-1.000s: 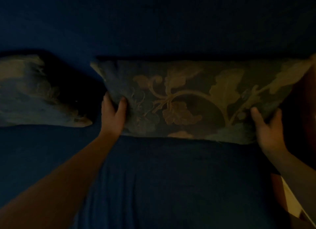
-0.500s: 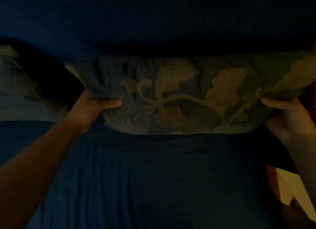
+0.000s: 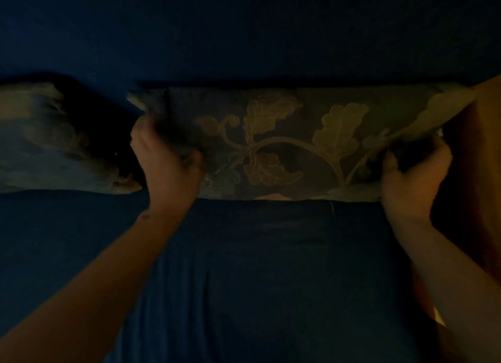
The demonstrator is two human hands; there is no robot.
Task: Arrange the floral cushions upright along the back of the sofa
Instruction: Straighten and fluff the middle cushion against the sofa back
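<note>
The floral cushion (image 3: 284, 146) in the middle stands up against the back of the sofa (image 3: 244, 32). Its bottom edge sits on the seat. It is dark with big pale leaves and a curly stem on it. The room is very dim, so colours are hard to see.

The sofa is the biggest thing here. It is dark blue, and its back fills the top of the view. Its seat fills the bottom. The cloth on the seat has some soft folds.

A second floral cushion (image 3: 48, 143) is on the left, near the first one. There is a dark gap between the two. It leans against the back of the sofa too, and its near corner rests on the seat. Part of it is cut off by the edge of the view.

At the far right there is a brown thing (image 3: 485, 173) beside the middle cushion. I cannot tell what it is.

The left hand (image 3: 166, 170) is closed on the left end of the middle cushion. Its fingers curl round the edge and look blurry. The right hand (image 3: 409, 183) is closed on the right end, near the bottom corner. Its thumb is in front and the cloth is bunched up in its grip. Both bare arms reach in from the bottom of the view.
</note>
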